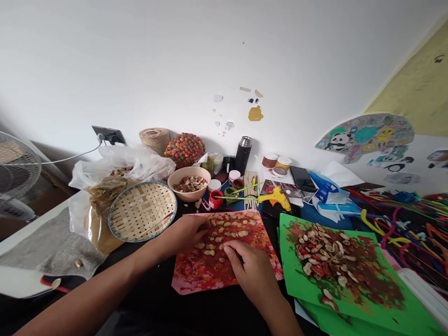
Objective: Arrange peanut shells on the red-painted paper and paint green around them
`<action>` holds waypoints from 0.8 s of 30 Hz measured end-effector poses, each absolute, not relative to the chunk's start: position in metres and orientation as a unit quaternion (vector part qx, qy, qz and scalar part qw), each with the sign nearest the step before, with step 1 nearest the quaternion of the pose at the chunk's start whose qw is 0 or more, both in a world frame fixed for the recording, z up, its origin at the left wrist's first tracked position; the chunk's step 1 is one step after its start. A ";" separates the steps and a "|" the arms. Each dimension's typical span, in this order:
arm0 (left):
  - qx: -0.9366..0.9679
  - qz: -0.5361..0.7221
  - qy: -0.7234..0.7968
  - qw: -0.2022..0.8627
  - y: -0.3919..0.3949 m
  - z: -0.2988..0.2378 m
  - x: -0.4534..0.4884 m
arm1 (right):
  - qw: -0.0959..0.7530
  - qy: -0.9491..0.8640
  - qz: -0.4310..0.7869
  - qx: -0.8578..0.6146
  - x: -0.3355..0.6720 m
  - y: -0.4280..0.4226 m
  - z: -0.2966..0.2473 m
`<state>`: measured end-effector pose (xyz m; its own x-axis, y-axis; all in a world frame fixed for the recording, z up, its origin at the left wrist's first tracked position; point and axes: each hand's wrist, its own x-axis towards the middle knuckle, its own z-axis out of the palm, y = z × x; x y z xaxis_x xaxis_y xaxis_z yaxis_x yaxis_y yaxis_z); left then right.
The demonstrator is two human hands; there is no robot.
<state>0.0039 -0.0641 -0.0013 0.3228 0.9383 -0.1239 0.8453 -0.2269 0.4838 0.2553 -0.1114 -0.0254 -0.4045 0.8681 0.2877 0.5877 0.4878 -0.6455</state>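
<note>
A pink sheet painted red and orange (205, 273) lies on the dark table before me, with several pale nut shells (227, 228) laid in rows on its far half. My left hand (187, 231) rests at the sheet's left edge, fingers curled and pinched at the shells. My right hand (250, 270) lies on the sheet's middle, its fingertips pressed together on a shell near the lower rows. What either pinch holds is too small to see.
A green sheet (378, 308) with painted shells lies to the right. Behind are a woven tray (142, 212), a bowl of shells (189, 183), paint jars (216, 199), a yellow glue gun (276, 197), a flask (243, 155), plastic bags (119, 165), and pipe cleaners (402, 219). A fan (16, 175) stands left.
</note>
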 end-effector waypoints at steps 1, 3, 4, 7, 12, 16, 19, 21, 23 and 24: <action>0.776 0.098 0.573 0.243 -0.065 -0.001 0.004 | 0.307 -0.806 0.229 -0.452 0.255 -0.112 -0.025; 0.775 0.098 0.573 0.250 -0.065 0.000 0.004 | 0.309 -0.805 0.230 -0.451 0.255 -0.112 -0.025; 0.774 0.097 0.572 0.253 -0.066 0.000 0.005 | 0.309 -0.805 0.231 -0.450 0.255 -0.112 -0.025; 0.776 0.092 0.570 0.256 -0.064 0.000 0.008 | 0.302 -0.811 0.233 -0.443 0.254 -0.112 -0.024; 0.778 0.082 0.574 0.242 -0.060 -0.003 0.010 | 0.298 -0.812 0.238 -0.442 0.253 -0.113 -0.024; 0.781 0.056 0.587 0.207 -0.061 -0.004 0.010 | 0.296 -0.814 0.237 -0.440 0.253 -0.113 -0.026; 0.781 0.030 0.596 0.186 -0.064 -0.002 0.011 | 0.296 -0.816 0.236 -0.438 0.253 -0.113 -0.027; 0.780 0.018 0.601 0.172 -0.067 0.000 0.013 | 0.297 -0.816 0.238 -0.435 0.253 -0.113 -0.027; 0.778 0.011 0.608 0.159 -0.069 0.001 0.016 | 0.300 -0.817 0.238 -0.432 0.253 -0.113 -0.027; 0.777 0.009 0.610 0.155 -0.070 0.002 0.016 | 0.300 -0.817 0.238 -0.431 0.253 -0.113 -0.027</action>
<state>0.0164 -0.0699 0.0021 0.2545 0.9510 -0.1755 0.9457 -0.2067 0.2510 0.2535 -0.1128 -0.0269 -0.4488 0.8471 0.2845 0.5619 0.5151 -0.6472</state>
